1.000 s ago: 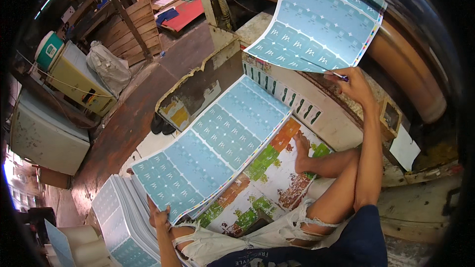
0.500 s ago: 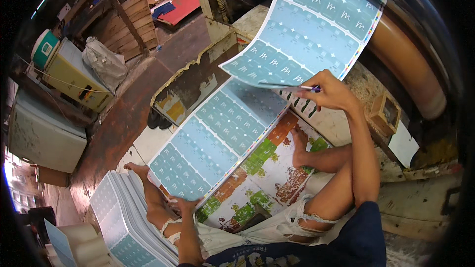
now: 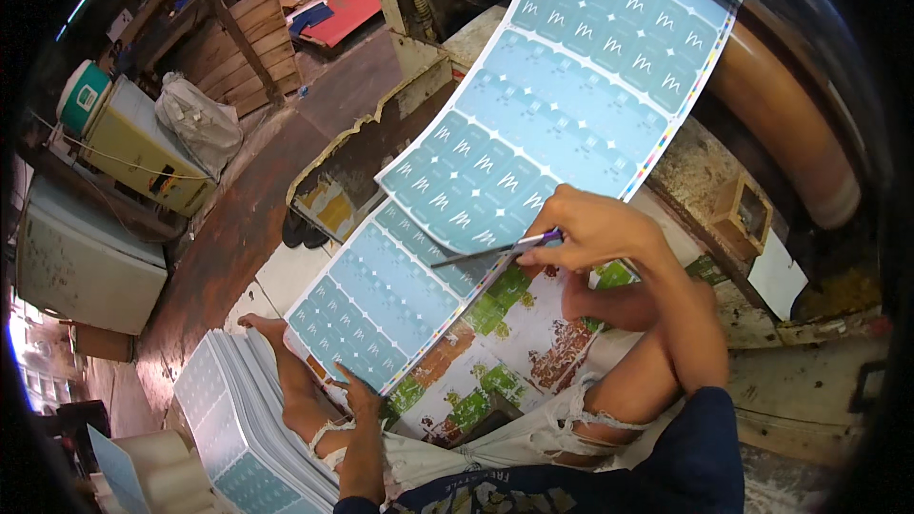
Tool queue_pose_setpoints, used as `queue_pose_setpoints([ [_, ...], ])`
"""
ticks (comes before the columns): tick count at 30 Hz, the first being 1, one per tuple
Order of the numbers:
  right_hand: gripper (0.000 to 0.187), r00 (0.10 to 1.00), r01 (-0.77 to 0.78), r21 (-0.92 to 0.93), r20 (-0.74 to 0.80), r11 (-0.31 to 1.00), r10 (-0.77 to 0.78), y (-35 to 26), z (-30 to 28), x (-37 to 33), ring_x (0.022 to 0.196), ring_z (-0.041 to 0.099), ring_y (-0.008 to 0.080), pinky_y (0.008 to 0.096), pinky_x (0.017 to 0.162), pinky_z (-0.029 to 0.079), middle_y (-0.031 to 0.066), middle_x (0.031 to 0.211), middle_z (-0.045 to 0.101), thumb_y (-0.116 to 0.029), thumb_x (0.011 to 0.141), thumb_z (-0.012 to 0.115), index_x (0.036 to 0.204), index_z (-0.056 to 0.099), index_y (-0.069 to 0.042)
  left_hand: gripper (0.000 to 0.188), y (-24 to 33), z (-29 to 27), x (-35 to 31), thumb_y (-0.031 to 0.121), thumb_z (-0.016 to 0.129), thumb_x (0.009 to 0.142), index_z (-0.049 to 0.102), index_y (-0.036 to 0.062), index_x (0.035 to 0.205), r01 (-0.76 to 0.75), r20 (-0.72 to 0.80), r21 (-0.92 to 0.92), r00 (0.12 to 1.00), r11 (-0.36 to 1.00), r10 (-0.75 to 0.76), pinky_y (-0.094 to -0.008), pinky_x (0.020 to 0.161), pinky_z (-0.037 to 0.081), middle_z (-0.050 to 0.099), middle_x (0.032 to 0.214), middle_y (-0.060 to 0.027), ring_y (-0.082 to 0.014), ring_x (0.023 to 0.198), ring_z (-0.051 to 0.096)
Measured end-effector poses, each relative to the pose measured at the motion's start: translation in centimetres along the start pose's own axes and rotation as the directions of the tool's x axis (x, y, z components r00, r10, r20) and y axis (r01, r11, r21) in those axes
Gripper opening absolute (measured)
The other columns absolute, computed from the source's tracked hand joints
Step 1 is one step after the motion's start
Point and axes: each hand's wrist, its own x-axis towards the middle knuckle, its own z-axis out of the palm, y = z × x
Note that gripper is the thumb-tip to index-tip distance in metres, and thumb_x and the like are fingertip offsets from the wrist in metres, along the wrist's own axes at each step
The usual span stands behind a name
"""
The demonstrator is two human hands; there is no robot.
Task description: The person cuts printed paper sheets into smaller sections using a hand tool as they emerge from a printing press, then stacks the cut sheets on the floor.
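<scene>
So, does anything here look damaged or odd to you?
Yes: the low panel left of the printed sheets has a jagged edge and patchy surface, as if broken. The pale trousers are torn around the knees.

"Where is the camera?"

"It's up on my head, the left one of two, looking down at my left hand (image 3: 359, 398) and my right hand (image 3: 600, 228)."

"How near?"

"My shirt (image 3: 690, 447) is close, at the bottom. The brown floor (image 3: 233, 228) runs far off toward the top."
</scene>
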Motion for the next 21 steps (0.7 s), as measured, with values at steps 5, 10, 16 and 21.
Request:
queue_pose_setpoints([
  [5,0.024,0.986,0.099,-0.024,0.139,0.995,-0.095,-1.2,-1.2,0.0,0.049,0.056,0.0266,0.036,0.05,0.043,0.0168,0.055,0.057,-0.02,0.08,0.065,0.076,0.066,0.004,0.112,1.8,-0.6,-0.7,0.013,0.08,0.067,-0.006,0.0134,0.139,0.246,-0.122,-0.025,0.961,0.969,-0.247,-0.0418,0.088,0.052,0.01,0.14,-0.0319,-0.0381,0.107,0.058],
  [10,0.026,0.947,0.258,0.103,0.17,0.961,-0.272,-0.4,-1.9,1.1,0.045,0.056,0.0241,0.0356,0.046,0.043,0.0136,0.051,0.057,-0.02,0.08,0.064,0.07,0.063,0.004,0.079,10.4,-5.1,-3.5,0.018,0.074,0.077,0.021,0.0036,0.134,-0.11,-0.058,-0.601,0.994,0.792,0.094,-0.041,0.088,0.051,0.035,0.13,-0.025,-0.0332,0.106,0.059],
  [16,0.028,0.894,0.218,0.142,0.366,0.965,-0.256,-0.4,-3.3,1.3,0.043,0.06,0.0204,0.0322,0.043,0.046,0.0094,0.048,0.058,-0.02,0.08,0.064,0.065,0.062,0.003,0.05,30.1,-17.8,-15.8,0.022,0.067,0.088,0.049,-0.0054,0.126,0.6,0.296,-0.715,0.725,-0.359,0.622,-0.04,0.088,0.051,0.059,0.117,-0.017,-0.0278,0.104,0.061],
  [21,0.031,0.798,0.027,0.208,0.584,0.978,-0.146,0.0,-5.8,1.4,0.045,0.06,0.0174,0.0309,0.044,0.047,0.0088,0.053,0.06,-0.028,0.085,0.067,0.083,0.066,0.003,0.042,32.8,-18.4,-16.8,0.005,0.066,0.086,0.046,-0.0036,0.122,0.458,0.351,-0.883,0.791,-0.104,0.5,-0.0387,0.083,0.055,0.06,0.111,-0.014,-0.0267,0.099,0.062],
])
